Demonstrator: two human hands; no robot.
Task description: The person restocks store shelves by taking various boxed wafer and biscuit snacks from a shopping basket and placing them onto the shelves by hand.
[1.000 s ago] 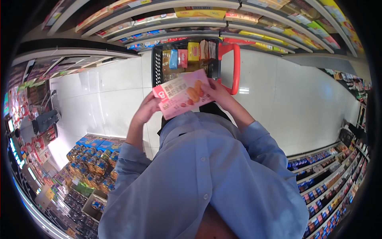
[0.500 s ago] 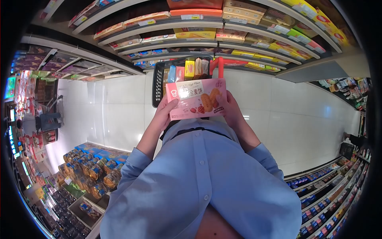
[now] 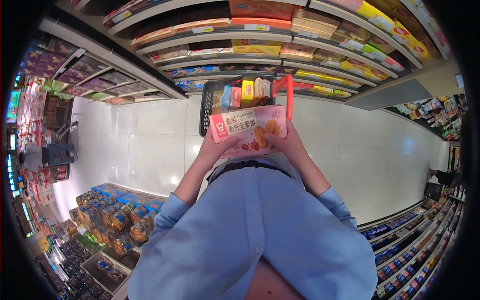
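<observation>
A pink box of biscuits (image 3: 245,131), printed with Chinese characters and pictured biscuits, is held flat in front of my waist. My left hand (image 3: 220,146) is closed on its left end, the thumb lying on the front face. On the right end, my right hand (image 3: 284,140) grips it the same way, thumb on top and fingers hidden behind. Just beyond the box stands a dark shopping basket (image 3: 206,102) with a red handle (image 3: 289,92). Inside it are a yellow packet (image 3: 247,92), a blue packet (image 3: 226,96) and other packages, partly covered by the box.
Shelves of boxed snacks (image 3: 262,26) rise ahead, beyond the basket. A display of jars (image 3: 115,220) stands at lower left, and more shelves (image 3: 410,240) line the lower right. A person (image 3: 50,154) with a cart is far left. Pale tiled floor (image 3: 330,135) lies on both sides.
The biscuit box has shifted slightly down and right in view, its glare gone. Both thumbs have moved further in over its front. The basket and shelves also appear shifted right.
</observation>
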